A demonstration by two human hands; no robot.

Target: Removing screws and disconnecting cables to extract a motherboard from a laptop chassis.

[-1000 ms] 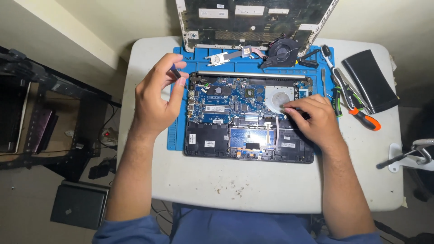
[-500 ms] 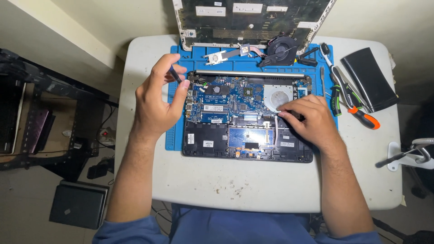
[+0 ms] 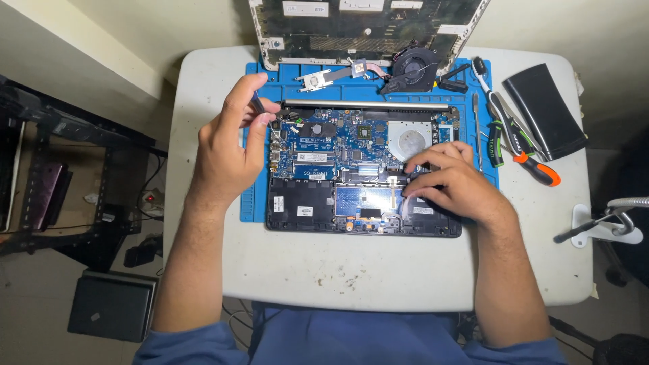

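An opened laptop base [image 3: 318, 206] with a blue motherboard [image 3: 338, 138] lies on a blue work mat [image 3: 251, 203]. My left hand [image 3: 226, 149] hovers at the laptop's upper left corner, pinching a thin dark tool [image 3: 259, 105] between thumb and fingers, its tip near the board's left edge. My right hand [image 3: 449, 179] rests flat on the laptop's right side, fingertips pressing near the middle of the board below the round silver fan recess [image 3: 410, 142].
A removed bottom cover [image 3: 365, 27] leans at the table's far edge, with a heat pipe [image 3: 341, 73] and black fan [image 3: 414, 64] in front. Screwdrivers [image 3: 520, 145] and a black case [image 3: 544, 111] lie right. A lamp clamp [image 3: 602, 226] grips the right edge. A dark rack [image 3: 61, 176] stands left.
My left hand has moved slightly right and down, bringing the tool closer to the board's upper left corner. My right hand has shifted a little left across the laptop's right side.
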